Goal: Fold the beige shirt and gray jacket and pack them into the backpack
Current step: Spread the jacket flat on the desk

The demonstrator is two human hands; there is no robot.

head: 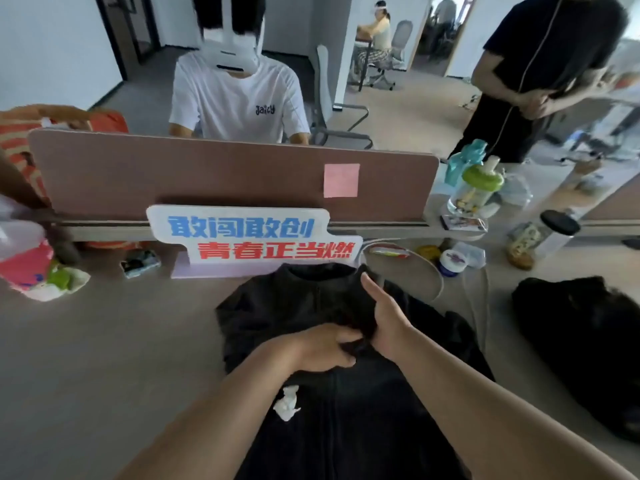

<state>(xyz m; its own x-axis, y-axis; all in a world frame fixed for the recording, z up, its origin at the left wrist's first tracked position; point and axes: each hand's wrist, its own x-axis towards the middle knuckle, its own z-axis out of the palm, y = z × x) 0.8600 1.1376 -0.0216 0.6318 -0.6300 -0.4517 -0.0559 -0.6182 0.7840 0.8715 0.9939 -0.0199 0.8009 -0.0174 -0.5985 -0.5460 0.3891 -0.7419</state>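
Step in hand, as judged: folding the gray jacket [277,306], centre frame, flat on worktop [104,341]. Beige shirt not in view. Left grip [322,344], lower centre: fingers curled, pinching jacket cloth at mid-chest. Right grip [384,313], just beside: thumb up, fingers hooked into a fold. Next move needs the fold carried across and smoothed. Backpack [588,341] at right edge, near jacket, not touching.

One jacket [346,417], one backpack [588,341], two hands [325,344] [384,313], one sticky note [341,180], one sign [249,237]

Even soft indoor light, faint shadows, slight overall blur, wide-angle bending at edges, dark fabric detail lost
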